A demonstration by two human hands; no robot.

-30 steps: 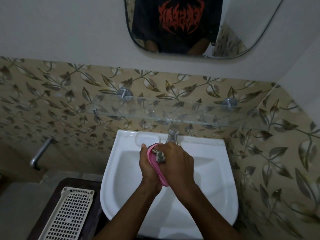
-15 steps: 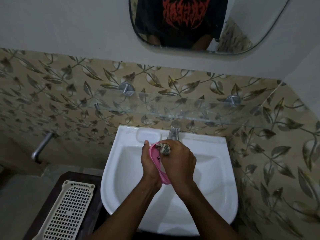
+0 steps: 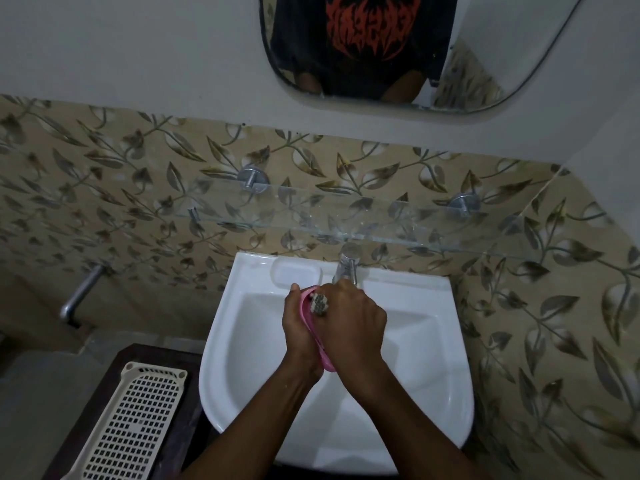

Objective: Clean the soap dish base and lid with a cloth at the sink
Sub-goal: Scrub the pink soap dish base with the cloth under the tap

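We stand at the white sink and look down at our two hands. Both hands are over the bowl of the sink, near the back, just below the tap.

Our left hand holds the pink soap dish piece. The fingers wrap round its far side and the thumb points up by its top end. The piece stands on its edge, so we see only a thin pink strip between the two hands. We cannot tell if it is the base or the lid.

Our right hand is curled tight round the cloth. A small grey and white lump of the cloth pokes out by the thumb. It presses on the top end of the pink piece. The two hands touch each other along the pink strip.

At the back of the sink, left of the tap, there is a small hollow for soap. Above the sink there is a glass shelf on the leafy wall tiles. Higher up hangs a mirror, and in it we see a black shirt with red print.

To the left of the sink, a cream plastic tray with many little holes lies on a dark table. A metal pipe sticks out of the wall further left.
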